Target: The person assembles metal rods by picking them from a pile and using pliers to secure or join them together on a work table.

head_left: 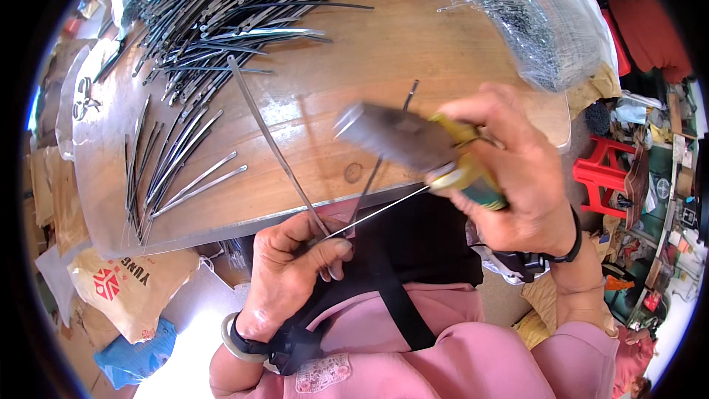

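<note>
My left hand [288, 262] is closed, pinching two long, narrow dark strips where they cross near the table's front edge. One strip [269, 133] slants up to the left, while the other strip [368, 181] leans up to the right behind the pliers. In my right hand [517, 155] is a pair of pliers [399, 137] with yellow and green handles, its blurred jaws pointing left over the table. A thin light-coloured wire [377, 211] stretches from my left fingertips to beside the handles. Whether my right fingers also grip that wire is hidden.
A large heap of dark strips [221, 15] covers the far left of the wooden table [413, 30]. Several strips [181, 155] lie nearer, at the left. Clear plastic bags of thin wires [535, 22] sit far right. Beyond the right edge stands a red stool [602, 174].
</note>
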